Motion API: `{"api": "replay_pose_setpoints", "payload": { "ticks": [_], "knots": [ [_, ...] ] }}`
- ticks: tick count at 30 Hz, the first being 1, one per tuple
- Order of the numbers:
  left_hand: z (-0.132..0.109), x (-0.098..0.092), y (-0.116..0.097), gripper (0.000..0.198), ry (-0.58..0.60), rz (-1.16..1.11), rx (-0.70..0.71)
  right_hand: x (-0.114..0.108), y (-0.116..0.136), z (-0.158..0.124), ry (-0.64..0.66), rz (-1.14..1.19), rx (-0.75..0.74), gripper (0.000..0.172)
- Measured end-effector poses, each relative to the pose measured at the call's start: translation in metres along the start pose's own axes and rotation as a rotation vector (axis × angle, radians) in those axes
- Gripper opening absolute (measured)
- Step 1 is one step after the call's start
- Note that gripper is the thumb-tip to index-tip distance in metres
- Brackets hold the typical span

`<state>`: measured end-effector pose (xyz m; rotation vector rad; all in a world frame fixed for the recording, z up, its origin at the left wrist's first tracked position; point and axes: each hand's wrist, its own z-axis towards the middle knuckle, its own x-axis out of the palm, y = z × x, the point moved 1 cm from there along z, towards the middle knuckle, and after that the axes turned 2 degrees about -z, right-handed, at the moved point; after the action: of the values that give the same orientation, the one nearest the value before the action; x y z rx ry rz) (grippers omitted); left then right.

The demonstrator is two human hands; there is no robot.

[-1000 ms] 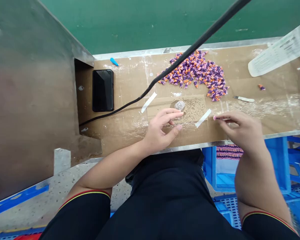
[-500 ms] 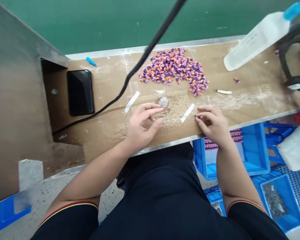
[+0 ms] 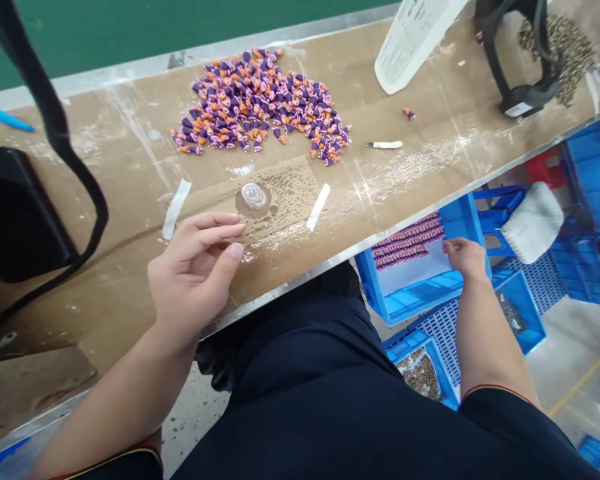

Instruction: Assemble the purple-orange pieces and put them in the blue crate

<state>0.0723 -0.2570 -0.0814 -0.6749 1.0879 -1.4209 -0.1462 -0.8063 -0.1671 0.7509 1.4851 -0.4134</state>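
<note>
Our left hand (image 3: 195, 277) hovers over the near edge of the tabletop (image 3: 445, 160), its fingers (image 3: 225, 232) open and empty, just beside a clear plastic cap (image 3: 254, 197) on a stained cardboard patch (image 3: 290, 190). Our right hand (image 3: 463, 259) reaches into a blue crate (image 3: 410, 300), its fingertips (image 3: 446, 245) at a white sheet (image 3: 415, 267); we cannot tell whether they grip it. Striped pink-and-purple rows (image 3: 407, 240) lie beside it, while a large heap of purple-and-orange pieces (image 3: 260, 100) remains toward the tabletop's far edge.

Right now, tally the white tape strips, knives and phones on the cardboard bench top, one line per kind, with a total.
White tape strips: 2
White-handled craft knife: 1
Black phone: 1
Total: 4
</note>
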Motion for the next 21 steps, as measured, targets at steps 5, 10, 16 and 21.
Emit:
{"api": "replay_pose_setpoints", "payload": {
  "ticks": [5, 10, 16, 21],
  "knots": [
    [0.0, 0.001, 0.005, 0.031, 0.005, 0.025, -0.022, 0.025, -0.012, -0.008, 0.109, -0.087, 0.266, 0.014],
    [0.001, 0.001, 0.011, 0.026, -0.008, 0.025, -0.035, 0.04, -0.014, -0.006, 0.165, -0.097, 0.323, 0.008],
    [0.0, 0.001, 0.015, 0.019, -0.023, 0.08, -0.036, 0.06, -0.011, -0.007, 0.178, -0.067, 0.315, 0.014],
    [0.0, 0.002, 0.016, 0.02, 0.0, 0.053, -0.023, 0.069, -0.011, -0.006, 0.141, -0.022, 0.32, 0.017]
  ]
}}
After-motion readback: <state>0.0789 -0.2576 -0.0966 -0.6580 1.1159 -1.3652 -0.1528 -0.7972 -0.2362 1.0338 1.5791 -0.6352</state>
